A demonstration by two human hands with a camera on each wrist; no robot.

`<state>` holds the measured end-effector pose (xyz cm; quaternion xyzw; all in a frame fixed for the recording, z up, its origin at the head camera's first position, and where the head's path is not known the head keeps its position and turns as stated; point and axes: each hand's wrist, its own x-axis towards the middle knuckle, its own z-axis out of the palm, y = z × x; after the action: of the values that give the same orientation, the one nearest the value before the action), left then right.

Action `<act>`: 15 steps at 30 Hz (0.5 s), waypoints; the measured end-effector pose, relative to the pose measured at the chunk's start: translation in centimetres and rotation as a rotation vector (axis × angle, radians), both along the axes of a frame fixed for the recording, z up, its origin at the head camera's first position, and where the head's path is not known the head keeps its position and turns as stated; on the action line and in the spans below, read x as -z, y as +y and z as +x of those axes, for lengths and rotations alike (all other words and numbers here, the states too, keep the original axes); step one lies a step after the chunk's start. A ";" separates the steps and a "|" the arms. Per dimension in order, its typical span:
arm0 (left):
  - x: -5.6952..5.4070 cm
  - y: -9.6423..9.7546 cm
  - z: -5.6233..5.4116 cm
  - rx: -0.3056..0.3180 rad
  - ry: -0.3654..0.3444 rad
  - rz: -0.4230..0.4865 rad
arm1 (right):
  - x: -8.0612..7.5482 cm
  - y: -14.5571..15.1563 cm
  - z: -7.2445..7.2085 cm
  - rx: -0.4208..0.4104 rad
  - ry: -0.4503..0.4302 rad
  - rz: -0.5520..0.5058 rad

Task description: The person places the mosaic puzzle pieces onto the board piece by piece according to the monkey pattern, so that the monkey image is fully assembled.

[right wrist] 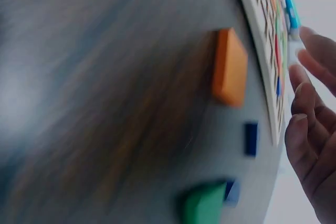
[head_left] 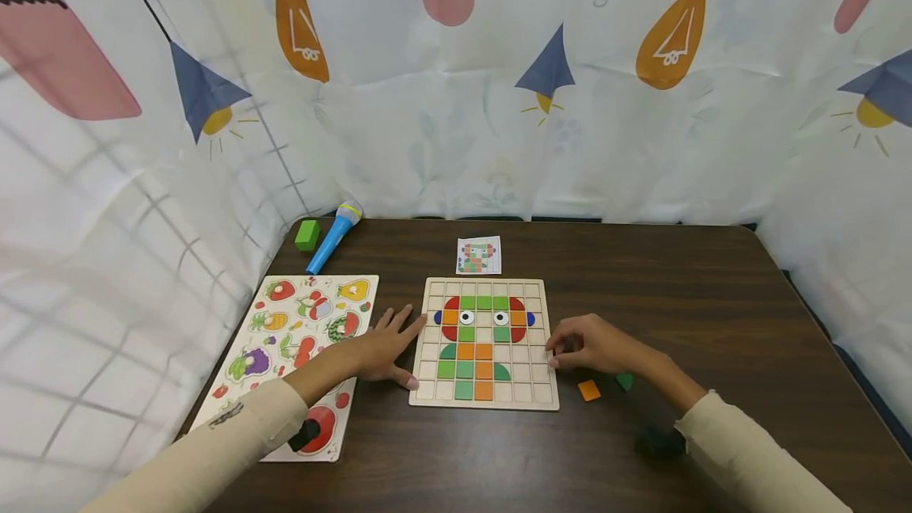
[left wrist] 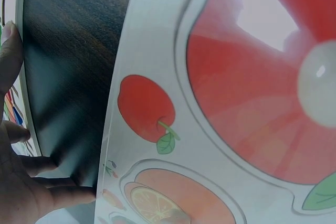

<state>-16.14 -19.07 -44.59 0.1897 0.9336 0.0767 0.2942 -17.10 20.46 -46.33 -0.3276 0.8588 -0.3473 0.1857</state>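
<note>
A wooden grid board [head_left: 530,394] lies on the dark table, filled partly with coloured tiles that form a figure with two eyes. My left hand [head_left: 385,348] is spread at its left side, thumb and a fingertip touching the edge. At the board's right edge is my right hand [head_left: 587,343], its fingers loosely bent; no piece shows between them in the right wrist view. Near that hand lie an orange square tile [head_left: 588,390] and a green rounded tile [head_left: 624,381]. Two small blue pieces, one dark blue piece [right wrist: 251,139] among them, lie close by.
A fruit puzzle board [head_left: 285,323] lies under my left forearm. Behind it are a blue toy microphone [head_left: 331,244] and a green block [head_left: 308,235]. A pattern card [head_left: 479,255] lies beyond the grid board. Printed curtains [head_left: 456,141] hang around the table.
</note>
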 end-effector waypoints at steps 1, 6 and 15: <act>0.0 0.0 0.0 -0.001 -0.001 -0.001 | 0.1 0.6 0.3 -0.010 -0.002 -0.002; -0.1 0.0 0.0 -0.007 -0.014 0.009 | 0.0 3.1 1.6 -0.061 -0.023 0.022; -0.2 0.0 0.0 -0.006 -0.007 0.009 | 0.2 4.8 3.2 -0.113 -0.008 0.060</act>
<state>-16.12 -19.03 -44.40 0.1879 0.9329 0.0823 0.2962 -13.91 25.30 -46.54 -0.3686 0.8482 -0.3117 0.2180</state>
